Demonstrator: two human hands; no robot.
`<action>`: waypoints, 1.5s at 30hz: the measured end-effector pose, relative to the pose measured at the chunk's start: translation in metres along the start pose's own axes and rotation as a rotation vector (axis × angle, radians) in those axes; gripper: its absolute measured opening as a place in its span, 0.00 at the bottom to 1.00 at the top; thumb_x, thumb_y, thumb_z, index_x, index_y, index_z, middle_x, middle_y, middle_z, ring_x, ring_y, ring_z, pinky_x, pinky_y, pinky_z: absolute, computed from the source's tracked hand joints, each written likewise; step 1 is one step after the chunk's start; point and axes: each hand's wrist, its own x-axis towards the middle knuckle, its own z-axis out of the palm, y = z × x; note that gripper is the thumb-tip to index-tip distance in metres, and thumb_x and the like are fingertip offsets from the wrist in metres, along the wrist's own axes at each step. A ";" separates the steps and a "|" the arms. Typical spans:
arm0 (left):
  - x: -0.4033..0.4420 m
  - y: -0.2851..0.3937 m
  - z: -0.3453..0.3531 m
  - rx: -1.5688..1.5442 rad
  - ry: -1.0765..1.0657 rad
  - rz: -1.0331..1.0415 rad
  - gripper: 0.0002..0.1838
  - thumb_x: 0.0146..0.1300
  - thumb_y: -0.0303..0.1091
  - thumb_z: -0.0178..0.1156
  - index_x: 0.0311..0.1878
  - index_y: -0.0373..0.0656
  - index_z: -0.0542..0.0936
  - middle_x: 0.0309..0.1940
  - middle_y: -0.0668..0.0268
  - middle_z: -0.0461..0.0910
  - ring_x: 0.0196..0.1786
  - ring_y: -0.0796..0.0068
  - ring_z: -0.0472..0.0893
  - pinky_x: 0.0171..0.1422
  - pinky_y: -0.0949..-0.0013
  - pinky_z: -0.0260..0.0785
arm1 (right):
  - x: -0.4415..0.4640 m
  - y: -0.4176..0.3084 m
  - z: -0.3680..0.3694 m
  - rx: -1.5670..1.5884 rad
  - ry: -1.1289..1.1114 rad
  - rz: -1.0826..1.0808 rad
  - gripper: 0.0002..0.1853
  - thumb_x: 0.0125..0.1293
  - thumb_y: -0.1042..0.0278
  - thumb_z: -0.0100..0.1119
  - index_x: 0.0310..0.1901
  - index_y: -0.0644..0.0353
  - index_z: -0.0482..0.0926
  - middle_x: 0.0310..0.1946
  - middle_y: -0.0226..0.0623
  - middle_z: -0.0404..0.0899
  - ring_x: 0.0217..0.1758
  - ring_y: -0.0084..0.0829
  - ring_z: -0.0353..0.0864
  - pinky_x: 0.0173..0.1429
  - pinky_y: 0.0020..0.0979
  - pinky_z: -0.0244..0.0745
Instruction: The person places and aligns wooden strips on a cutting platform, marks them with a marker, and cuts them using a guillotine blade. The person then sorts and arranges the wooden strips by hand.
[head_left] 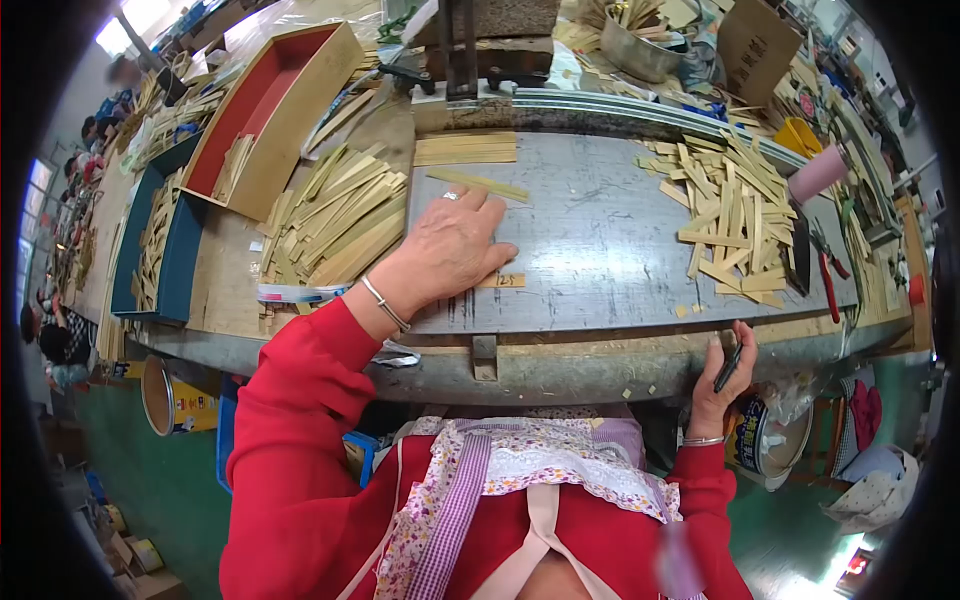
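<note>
My left hand lies palm down on the grey metal board, thumb apart from the fingers. Its fingertips are at a thin bamboo strip, whose right end reaches past them. Beyond it, several strips lie side by side as a flat row. By the thumb is a short strip marked with numbers. At the bench's front edge, my right hand is closed round a slim black tool; its kind is unclear. A loose heap of short strips covers the board's right side.
Longer strips are piled left of the board, near a red-lined wooden box and a blue box. Red-handled pliers and a pink cylinder are at right. A metal-framed device stands behind.
</note>
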 end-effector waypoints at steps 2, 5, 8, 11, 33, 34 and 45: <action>-0.001 0.005 0.001 0.020 0.014 -0.018 0.21 0.57 0.40 0.63 0.48 0.34 0.74 0.50 0.50 0.74 0.57 0.49 0.71 0.61 0.55 0.64 | 0.001 0.000 -0.012 -0.025 -0.004 -0.029 0.23 0.58 0.79 0.60 0.57 0.69 0.72 0.53 0.44 0.77 0.57 0.38 0.75 0.66 0.36 0.65; 0.006 -0.015 -0.001 0.067 0.153 0.136 0.22 0.58 0.41 0.62 0.49 0.34 0.75 0.51 0.49 0.73 0.57 0.48 0.71 0.61 0.54 0.64 | -0.001 -0.006 0.009 0.011 0.009 -0.001 0.23 0.58 0.79 0.60 0.57 0.69 0.72 0.53 0.44 0.76 0.57 0.38 0.75 0.66 0.36 0.65; 0.011 -0.017 0.002 0.078 0.079 0.173 0.24 0.59 0.43 0.61 0.51 0.34 0.75 0.53 0.48 0.72 0.58 0.47 0.70 0.63 0.54 0.63 | -0.001 -0.008 0.006 0.008 -0.003 0.013 0.23 0.58 0.78 0.60 0.57 0.69 0.72 0.53 0.44 0.76 0.58 0.38 0.75 0.66 0.36 0.65; 0.009 -0.014 0.008 0.106 0.088 0.127 0.26 0.61 0.46 0.60 0.54 0.33 0.74 0.55 0.45 0.71 0.60 0.45 0.69 0.65 0.52 0.62 | -0.001 -0.007 0.005 0.010 -0.003 0.021 0.23 0.58 0.78 0.60 0.57 0.69 0.72 0.53 0.45 0.76 0.58 0.38 0.75 0.66 0.36 0.65; 0.022 -0.025 0.009 0.029 0.124 -0.061 0.26 0.62 0.48 0.59 0.49 0.31 0.73 0.51 0.45 0.71 0.58 0.44 0.69 0.64 0.52 0.62 | -0.001 -0.007 0.004 0.043 0.000 0.021 0.23 0.60 0.77 0.58 0.58 0.69 0.71 0.54 0.45 0.76 0.59 0.39 0.73 0.67 0.36 0.63; 0.022 -0.028 0.011 0.030 0.161 -0.041 0.25 0.61 0.47 0.59 0.48 0.31 0.73 0.51 0.44 0.71 0.58 0.44 0.69 0.64 0.52 0.62 | 0.000 -0.005 0.006 0.035 -0.001 0.011 0.23 0.60 0.77 0.58 0.58 0.69 0.71 0.54 0.45 0.75 0.59 0.39 0.73 0.67 0.36 0.63; -0.044 0.016 0.017 -0.030 0.169 0.122 0.27 0.55 0.46 0.62 0.48 0.32 0.73 0.51 0.44 0.71 0.57 0.46 0.70 0.63 0.54 0.63 | 0.000 0.027 0.003 -0.017 -0.037 -0.117 0.22 0.70 0.73 0.52 0.62 0.72 0.67 0.60 0.49 0.72 0.65 0.40 0.70 0.70 0.35 0.60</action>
